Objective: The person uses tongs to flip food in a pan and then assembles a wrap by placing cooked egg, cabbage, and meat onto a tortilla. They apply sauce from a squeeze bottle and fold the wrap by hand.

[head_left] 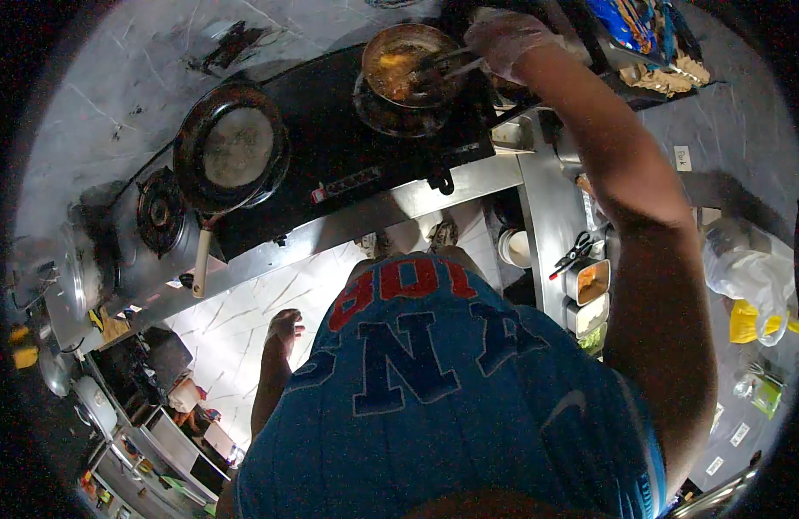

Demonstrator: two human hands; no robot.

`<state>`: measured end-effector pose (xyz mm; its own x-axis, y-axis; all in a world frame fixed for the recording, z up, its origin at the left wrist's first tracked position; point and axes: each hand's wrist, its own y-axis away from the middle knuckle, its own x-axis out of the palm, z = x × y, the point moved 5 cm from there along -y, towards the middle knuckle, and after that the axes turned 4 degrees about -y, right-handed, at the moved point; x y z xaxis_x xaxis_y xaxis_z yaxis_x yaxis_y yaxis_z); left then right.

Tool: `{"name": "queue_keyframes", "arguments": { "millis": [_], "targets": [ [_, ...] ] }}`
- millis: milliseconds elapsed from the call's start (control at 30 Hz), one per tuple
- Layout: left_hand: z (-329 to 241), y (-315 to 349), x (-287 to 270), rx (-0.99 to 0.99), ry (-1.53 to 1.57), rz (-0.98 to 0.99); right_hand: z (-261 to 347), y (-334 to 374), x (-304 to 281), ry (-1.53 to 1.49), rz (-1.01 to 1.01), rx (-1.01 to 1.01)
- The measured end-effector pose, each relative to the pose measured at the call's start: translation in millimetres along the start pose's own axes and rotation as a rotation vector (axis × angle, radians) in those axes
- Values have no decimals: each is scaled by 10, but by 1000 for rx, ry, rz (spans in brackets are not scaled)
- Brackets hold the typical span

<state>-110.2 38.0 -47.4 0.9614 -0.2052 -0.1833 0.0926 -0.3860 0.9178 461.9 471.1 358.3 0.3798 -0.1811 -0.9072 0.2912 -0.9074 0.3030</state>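
Note:
My right hand (507, 43), in a clear glove, is closed at the upper right of the stove. From it a pair of metal tongs (455, 65) reaches left into a pan (409, 31) of bubbling brown oil. Some golden pieces of food (396, 62) lie in that oil; the tips of the tongs blur into it. My left hand (285, 327) hangs low at my left side over the floor, fingers loosely apart and nothing in them.
A large dark frying pan (237, 150) sits on the stove's left part, its pale handle (202, 259) sticking out over the front edge. Beyond it is a bare burner (160, 210). To my right are scissors (576, 253), food containers (592, 282) and a plastic bag (750, 268).

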Motion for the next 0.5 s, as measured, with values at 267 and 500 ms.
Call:
{"name": "queue_keyframes", "arguments": {
  "millis": [267,500],
  "targets": [
    [109,-17,-14,-54,-44,1,-187,-19,-124,168,41,-16],
    [178,-85,-117,-23,42,11,-175,-424,364,184,-68,-30]
  ]
}}
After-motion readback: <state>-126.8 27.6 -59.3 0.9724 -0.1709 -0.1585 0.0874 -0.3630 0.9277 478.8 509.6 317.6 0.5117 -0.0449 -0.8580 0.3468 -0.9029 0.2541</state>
